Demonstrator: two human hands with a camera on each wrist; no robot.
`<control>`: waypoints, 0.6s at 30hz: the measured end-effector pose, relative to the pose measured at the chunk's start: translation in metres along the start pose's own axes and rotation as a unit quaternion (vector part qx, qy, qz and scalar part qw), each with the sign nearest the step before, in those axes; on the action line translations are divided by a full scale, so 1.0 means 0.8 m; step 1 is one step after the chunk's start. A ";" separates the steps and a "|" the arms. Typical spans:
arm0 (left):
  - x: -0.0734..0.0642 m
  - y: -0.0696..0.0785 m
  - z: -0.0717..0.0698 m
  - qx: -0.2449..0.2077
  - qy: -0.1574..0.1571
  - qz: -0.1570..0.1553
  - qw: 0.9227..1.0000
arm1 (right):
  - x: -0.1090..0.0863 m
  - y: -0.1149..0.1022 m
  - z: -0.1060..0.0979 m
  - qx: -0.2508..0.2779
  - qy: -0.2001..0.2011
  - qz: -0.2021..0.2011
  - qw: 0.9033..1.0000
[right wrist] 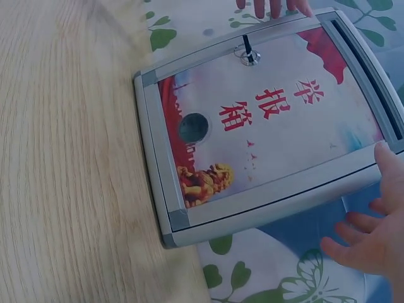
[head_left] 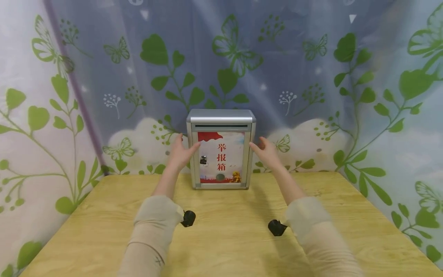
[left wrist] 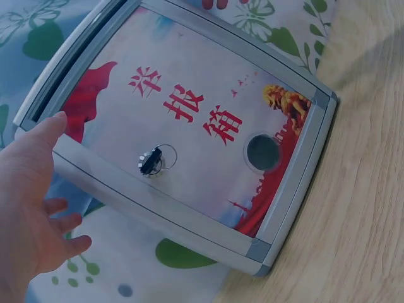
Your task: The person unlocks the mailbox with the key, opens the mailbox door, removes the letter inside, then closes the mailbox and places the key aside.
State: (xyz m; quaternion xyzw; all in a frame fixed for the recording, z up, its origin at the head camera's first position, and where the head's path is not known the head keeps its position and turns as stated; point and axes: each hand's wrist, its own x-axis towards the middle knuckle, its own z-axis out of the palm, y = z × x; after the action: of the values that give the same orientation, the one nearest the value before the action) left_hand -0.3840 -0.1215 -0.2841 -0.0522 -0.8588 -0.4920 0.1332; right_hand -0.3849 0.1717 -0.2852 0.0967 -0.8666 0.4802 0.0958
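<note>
A silver metal report box (head_left: 221,116) stands upright at the back of the table. Its front panel (left wrist: 189,63) carries red characters, a red flag and a golden lion. A narrow slot (head_left: 221,126) runs across the top, and a key with a ring sits in the lock (left wrist: 151,162). My left hand (head_left: 180,153) is beside the box's left side, thumb tip at the front frame, fingers spread. On the opposite side, my right hand (head_left: 268,154) mirrors it, its thumb tip at the frame and its other fingers (right wrist: 353,243) apart from the box's side wall.
Pale wood-grain table (head_left: 228,238) extends in front of the box. Right behind it hangs a cloth backdrop (head_left: 194,69) with green leaves and butterflies, which also covers both sides. Small black devices (head_left: 188,218) hang at both wrists by the sleeve cuffs.
</note>
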 end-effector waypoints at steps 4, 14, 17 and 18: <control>0.002 -0.001 0.006 -0.015 -0.009 0.002 1.000 | 0.004 -0.004 0.011 -0.008 -0.011 -0.001 1.000; 0.011 -0.010 0.011 -0.016 -0.056 -0.023 0.998 | 0.008 -0.010 0.034 -0.031 0.007 0.021 0.999; 0.013 -0.009 0.016 -0.035 -0.061 -0.014 0.997 | 0.010 -0.006 0.038 -0.045 0.017 0.022 0.999; 0.013 -0.008 0.019 -0.044 -0.061 -0.014 0.997 | 0.010 -0.005 0.038 -0.048 0.019 0.023 0.998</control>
State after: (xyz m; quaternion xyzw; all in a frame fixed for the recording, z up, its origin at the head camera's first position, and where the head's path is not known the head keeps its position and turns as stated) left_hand -0.3984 -0.1122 -0.2935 -0.0757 -0.8435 -0.5269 0.0711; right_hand -0.3937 0.1430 -0.2959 0.0628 -0.8887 0.4415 0.1062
